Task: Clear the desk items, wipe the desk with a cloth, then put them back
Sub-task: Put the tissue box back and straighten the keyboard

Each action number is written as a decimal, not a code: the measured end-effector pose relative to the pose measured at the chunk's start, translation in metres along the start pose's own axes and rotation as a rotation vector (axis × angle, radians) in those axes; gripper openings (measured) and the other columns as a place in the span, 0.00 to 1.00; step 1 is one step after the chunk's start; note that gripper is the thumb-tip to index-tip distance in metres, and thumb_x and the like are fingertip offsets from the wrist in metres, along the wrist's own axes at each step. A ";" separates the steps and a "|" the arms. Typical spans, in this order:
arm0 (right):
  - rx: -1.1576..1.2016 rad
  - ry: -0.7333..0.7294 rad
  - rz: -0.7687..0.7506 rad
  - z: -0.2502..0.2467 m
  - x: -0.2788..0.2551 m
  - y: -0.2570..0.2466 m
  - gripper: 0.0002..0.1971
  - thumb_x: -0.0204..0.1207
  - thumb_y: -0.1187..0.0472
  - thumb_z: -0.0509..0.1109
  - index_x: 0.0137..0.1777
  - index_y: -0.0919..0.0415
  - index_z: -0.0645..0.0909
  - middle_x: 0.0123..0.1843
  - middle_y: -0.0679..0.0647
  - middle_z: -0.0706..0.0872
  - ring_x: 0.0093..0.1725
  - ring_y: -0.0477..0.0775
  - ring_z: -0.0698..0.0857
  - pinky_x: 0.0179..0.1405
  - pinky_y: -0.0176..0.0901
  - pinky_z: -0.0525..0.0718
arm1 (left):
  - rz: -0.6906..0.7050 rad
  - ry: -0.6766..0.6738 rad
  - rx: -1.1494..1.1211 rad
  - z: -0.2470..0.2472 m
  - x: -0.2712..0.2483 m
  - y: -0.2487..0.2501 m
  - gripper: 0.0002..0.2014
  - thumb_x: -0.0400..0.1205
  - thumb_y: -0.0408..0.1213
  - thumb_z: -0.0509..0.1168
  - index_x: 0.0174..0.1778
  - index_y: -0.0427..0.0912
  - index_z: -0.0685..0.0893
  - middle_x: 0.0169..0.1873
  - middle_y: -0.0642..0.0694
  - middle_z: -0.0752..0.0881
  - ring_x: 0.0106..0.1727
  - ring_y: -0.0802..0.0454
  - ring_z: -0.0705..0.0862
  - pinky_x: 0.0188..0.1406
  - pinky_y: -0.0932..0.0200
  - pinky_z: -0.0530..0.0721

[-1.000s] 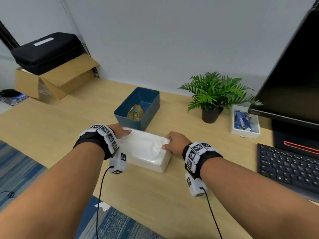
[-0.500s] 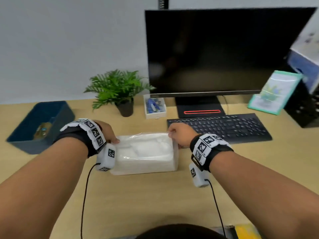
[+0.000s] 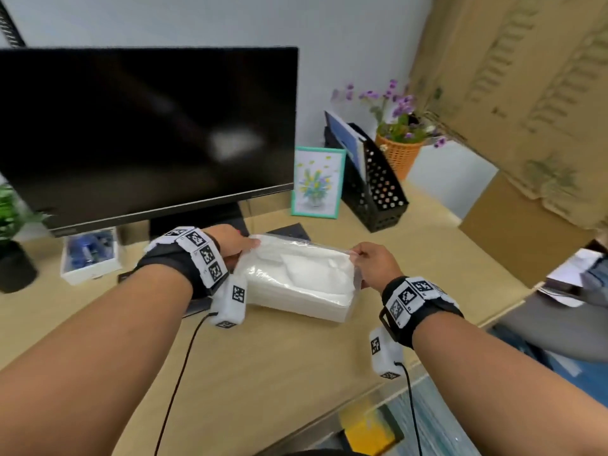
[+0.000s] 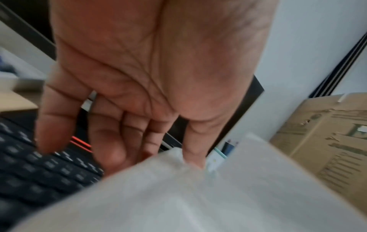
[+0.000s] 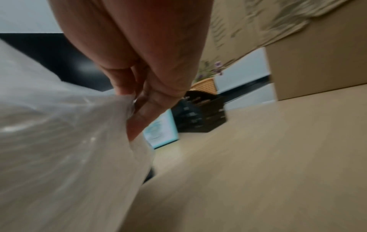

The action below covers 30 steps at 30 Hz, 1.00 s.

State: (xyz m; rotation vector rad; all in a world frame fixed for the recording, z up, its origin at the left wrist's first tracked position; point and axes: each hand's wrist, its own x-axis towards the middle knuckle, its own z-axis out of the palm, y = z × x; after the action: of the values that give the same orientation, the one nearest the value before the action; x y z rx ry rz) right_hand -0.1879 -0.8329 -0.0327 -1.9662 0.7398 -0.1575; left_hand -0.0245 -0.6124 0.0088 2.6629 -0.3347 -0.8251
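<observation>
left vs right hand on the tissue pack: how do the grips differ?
Left hand: fingers fairly straight, thumb and fingertips on the far-left corner of the tissue pack, palm off the wrap. Right hand: fingers curled tight, pinching a gathered fold of plastic wrap at the right end. In the head view, the left sits over the keyboard, the right over bare desk. Both grip the pack's ends.

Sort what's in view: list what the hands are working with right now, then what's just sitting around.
In hand: tissue pack, left hand, right hand, desk.

Just sitting: monitor, framed picture, file holder, flower basket, white tray, cardboard boxes.
</observation>
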 end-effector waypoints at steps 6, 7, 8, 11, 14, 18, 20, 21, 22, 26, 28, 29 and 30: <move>0.097 0.210 0.127 -0.096 0.019 0.067 0.09 0.82 0.65 0.61 0.44 0.62 0.82 0.46 0.63 0.85 0.45 0.66 0.86 0.40 0.60 0.90 | 0.214 0.035 0.119 0.062 0.017 0.134 0.25 0.85 0.54 0.56 0.71 0.40 0.78 0.70 0.43 0.78 0.70 0.44 0.76 0.69 0.54 0.71; 0.099 0.242 0.143 -0.109 0.021 0.076 0.10 0.82 0.65 0.61 0.42 0.61 0.81 0.44 0.62 0.85 0.45 0.65 0.86 0.40 0.60 0.90 | 0.234 0.026 0.112 0.071 0.019 0.151 0.27 0.84 0.55 0.57 0.73 0.41 0.76 0.72 0.43 0.76 0.71 0.44 0.74 0.71 0.54 0.70; 0.106 0.274 0.157 -0.120 0.022 0.084 0.10 0.82 0.65 0.61 0.41 0.60 0.81 0.43 0.61 0.84 0.44 0.65 0.86 0.40 0.60 0.90 | 0.248 0.016 0.074 0.079 0.019 0.166 0.28 0.83 0.54 0.59 0.75 0.40 0.73 0.74 0.42 0.74 0.73 0.43 0.73 0.73 0.53 0.70; 0.124 0.367 0.224 -0.155 0.028 0.109 0.09 0.82 0.66 0.61 0.44 0.61 0.81 0.41 0.60 0.83 0.42 0.63 0.84 0.40 0.57 0.89 | 0.315 -0.006 -0.038 0.103 0.024 0.213 0.30 0.81 0.51 0.65 0.76 0.40 0.70 0.74 0.41 0.72 0.73 0.42 0.73 0.71 0.53 0.72; 0.145 0.448 0.280 -0.181 0.037 0.132 0.08 0.82 0.65 0.61 0.46 0.60 0.82 0.43 0.63 0.85 0.42 0.64 0.86 0.41 0.58 0.90 | 0.419 0.018 0.031 0.123 0.036 0.250 0.27 0.79 0.51 0.66 0.72 0.42 0.75 0.70 0.43 0.77 0.69 0.44 0.76 0.63 0.57 0.72; 0.117 0.531 0.359 -0.207 0.051 0.154 0.09 0.81 0.65 0.61 0.42 0.56 0.81 0.40 0.62 0.85 0.38 0.63 0.86 0.40 0.55 0.89 | 0.457 0.031 -0.022 0.150 0.054 0.287 0.25 0.79 0.46 0.68 0.70 0.41 0.78 0.68 0.44 0.79 0.70 0.44 0.76 0.62 0.58 0.72; 0.065 0.573 0.387 -0.216 0.056 0.162 0.12 0.81 0.66 0.61 0.38 0.54 0.79 0.39 0.61 0.83 0.38 0.63 0.84 0.40 0.51 0.87 | 0.431 -0.005 -0.042 0.164 0.058 0.300 0.29 0.79 0.46 0.68 0.75 0.40 0.72 0.72 0.44 0.75 0.73 0.44 0.73 0.67 0.58 0.70; 0.043 0.585 0.412 -0.220 0.060 0.166 0.11 0.81 0.66 0.61 0.39 0.54 0.80 0.40 0.61 0.83 0.38 0.63 0.85 0.39 0.49 0.86 | 0.421 -0.029 -0.050 0.172 0.059 0.305 0.31 0.78 0.46 0.69 0.76 0.40 0.71 0.72 0.43 0.75 0.72 0.44 0.74 0.66 0.58 0.71; 0.021 0.588 0.435 -0.224 0.062 0.170 0.10 0.81 0.66 0.60 0.42 0.55 0.80 0.41 0.60 0.83 0.37 0.63 0.84 0.36 0.45 0.84 | 0.419 -0.048 -0.062 0.178 0.060 0.310 0.31 0.77 0.44 0.70 0.75 0.41 0.71 0.71 0.43 0.76 0.71 0.44 0.75 0.63 0.60 0.72; 0.008 0.539 0.517 -0.234 0.080 0.177 0.11 0.82 0.67 0.58 0.53 0.60 0.83 0.47 0.61 0.86 0.25 0.55 0.79 0.08 0.33 0.75 | 0.414 -0.075 -0.156 0.195 0.071 0.328 0.41 0.71 0.43 0.75 0.79 0.44 0.63 0.74 0.41 0.71 0.72 0.41 0.73 0.70 0.53 0.74; 0.020 0.542 0.520 -0.236 0.088 0.179 0.12 0.82 0.68 0.58 0.55 0.62 0.83 0.48 0.63 0.85 0.27 0.56 0.80 0.12 0.36 0.79 | 0.433 -0.085 -0.146 0.196 0.076 0.336 0.43 0.71 0.43 0.74 0.81 0.45 0.59 0.76 0.40 0.67 0.73 0.41 0.72 0.71 0.50 0.74; 0.025 0.550 0.530 -0.238 0.090 0.178 0.11 0.82 0.68 0.58 0.54 0.62 0.82 0.48 0.64 0.85 0.27 0.57 0.79 0.15 0.40 0.80 | 0.449 -0.094 -0.136 0.195 0.078 0.338 0.44 0.72 0.42 0.73 0.81 0.45 0.58 0.77 0.39 0.66 0.74 0.41 0.71 0.71 0.50 0.74; 0.027 0.553 0.536 -0.240 0.093 0.178 0.10 0.83 0.68 0.58 0.52 0.62 0.82 0.48 0.64 0.84 0.27 0.56 0.79 0.17 0.42 0.81 | 0.462 -0.100 -0.128 0.195 0.082 0.341 0.44 0.73 0.42 0.73 0.82 0.45 0.56 0.78 0.39 0.63 0.75 0.41 0.70 0.72 0.51 0.73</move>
State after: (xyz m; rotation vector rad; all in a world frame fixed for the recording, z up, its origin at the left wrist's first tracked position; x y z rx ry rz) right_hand -0.2877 -1.1257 -0.0809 -1.6360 1.5847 -0.3878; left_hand -0.1138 -0.9983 -0.0543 2.2932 -0.8513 -0.7963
